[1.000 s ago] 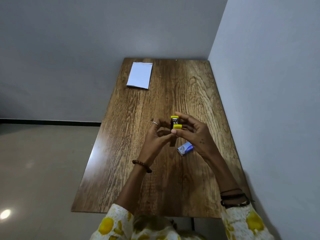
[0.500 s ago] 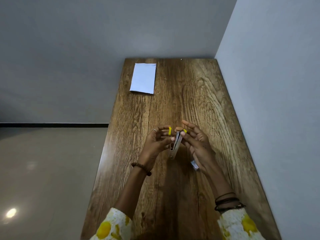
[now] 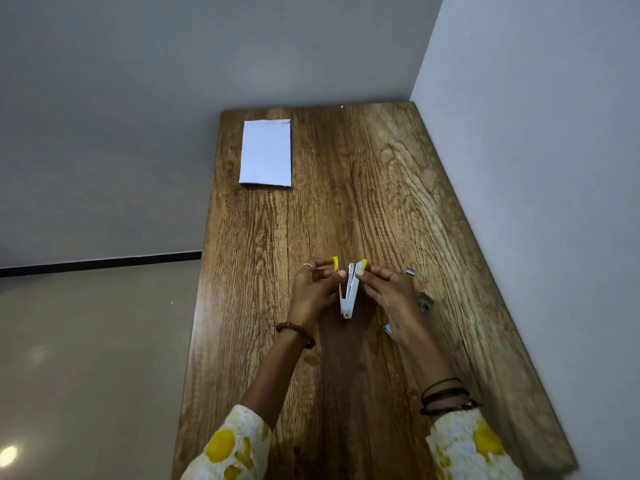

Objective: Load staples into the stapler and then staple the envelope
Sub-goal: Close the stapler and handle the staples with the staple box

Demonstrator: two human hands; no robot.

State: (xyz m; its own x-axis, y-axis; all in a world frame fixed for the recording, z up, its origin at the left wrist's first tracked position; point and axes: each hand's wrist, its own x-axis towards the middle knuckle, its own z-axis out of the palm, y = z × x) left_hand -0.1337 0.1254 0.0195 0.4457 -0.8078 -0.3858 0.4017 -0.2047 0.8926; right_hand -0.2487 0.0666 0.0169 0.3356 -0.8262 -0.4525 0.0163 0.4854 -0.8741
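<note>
The loading step is in hand: the stapler [image 3: 349,292] is swung open into a V above the counter [image 3: 363,188], the left hand [image 3: 313,289] pinching one yellow-tipped arm, the right hand [image 3: 391,296] pinching the other. Next comes a strip from the staple box [image 3: 388,329], half hidden under the right wrist. A second ago the stapler was folded shut. The envelope [image 3: 266,153] lies untouched, well away at the far corner.

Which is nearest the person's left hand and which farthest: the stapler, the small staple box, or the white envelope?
From the left hand:
1. Stapler, held open between both hands, touching its fingers.
2. Staple box, on the table, mostly hidden under the right hand.
3. Envelope, flat at the table's far left corner.
</note>
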